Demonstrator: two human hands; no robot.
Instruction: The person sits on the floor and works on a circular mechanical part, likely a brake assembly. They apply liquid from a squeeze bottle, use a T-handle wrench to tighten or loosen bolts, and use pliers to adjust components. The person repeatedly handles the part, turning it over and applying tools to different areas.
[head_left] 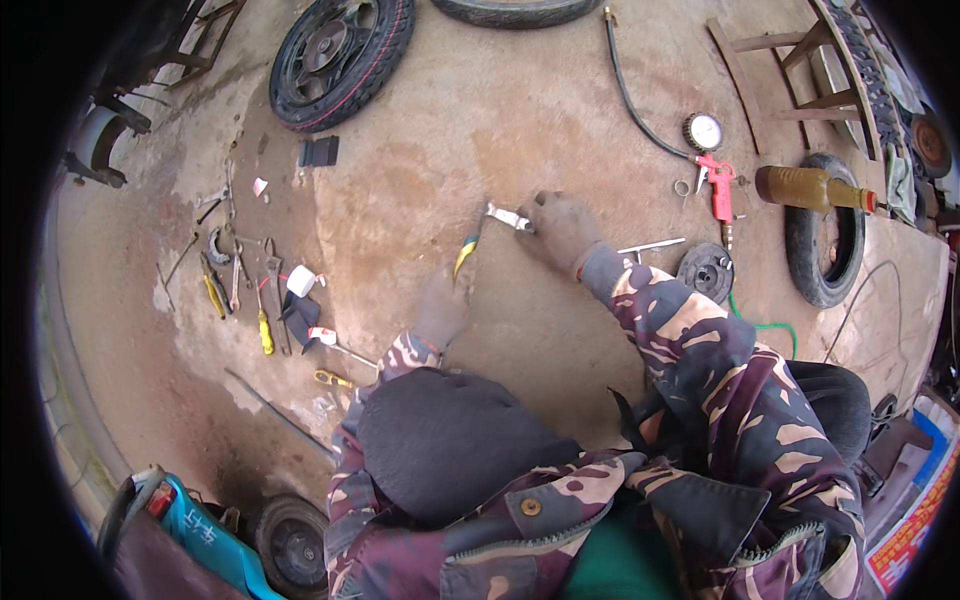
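Observation:
My left hand [443,305], blurred, is closed on a tool with a yellow-and-black handle [463,254] and a dark upper end. My right hand [558,230] is closed on a small silvery metal part [508,216], its far end beside the tool's upper end; I cannot tell if they touch. Right of that hand lie a T-handled metal tool [650,245], a dark round wheel part [705,270] and a red inflator gun with a gauge [720,195]. At the left, wrenches [236,280], pliers [215,295], a yellow screwdriver [264,330] and a white roll [301,282] lie on the concrete floor [420,150].
A spoked wheel with tire [382,60] and another tire [510,18] are ahead. A loose tire [808,268], amber bottle [800,188] and wooden frame [830,100] stand right. A teal object [215,535] with a small wheel is lower left.

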